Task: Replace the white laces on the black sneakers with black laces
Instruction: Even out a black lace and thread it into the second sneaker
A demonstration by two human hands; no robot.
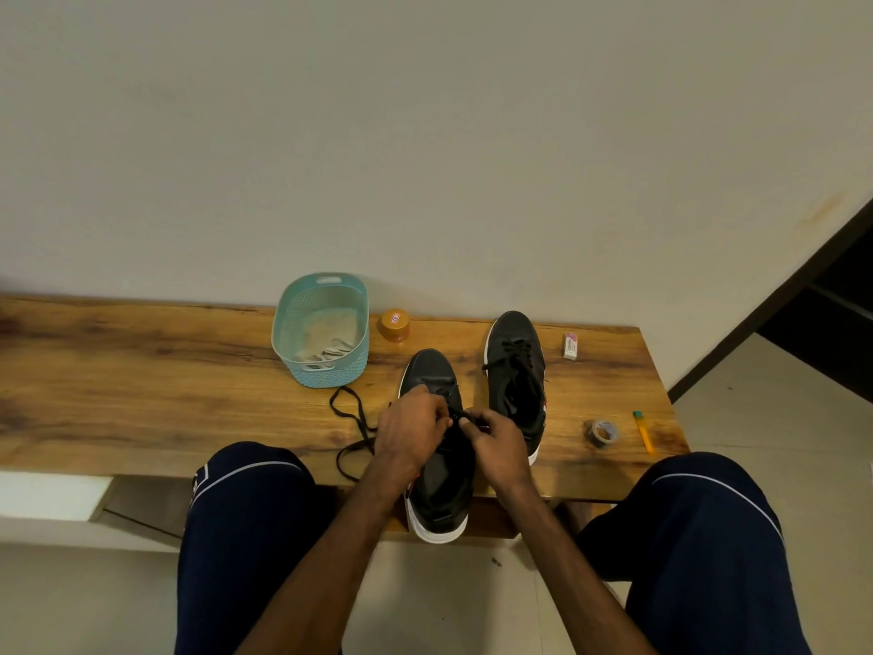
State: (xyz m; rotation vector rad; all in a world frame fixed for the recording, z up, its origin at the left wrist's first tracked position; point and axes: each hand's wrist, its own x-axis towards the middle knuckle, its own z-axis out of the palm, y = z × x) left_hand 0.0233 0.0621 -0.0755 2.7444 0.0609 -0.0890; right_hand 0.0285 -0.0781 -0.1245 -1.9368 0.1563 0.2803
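Observation:
Two black sneakers with white soles stand on the wooden table [141, 394]. The near sneaker [441, 489] overhangs the front edge, its toe pointing away from me. My left hand [411, 430] and my right hand [493, 439] meet over its eyelets, and each pinches the black lace [352, 418], whose loose end trails in loops on the table to the left. The far sneaker [515, 375] on the right is laced in black. White laces [330, 354] lie in the teal basket [302, 319].
A small jar with a gold lid [393, 324] stands beside the basket. An eraser [570, 346], a tape roll [602, 433] and a yellow cutter [643, 432] lie near the table's right end. My knees flank the near sneaker.

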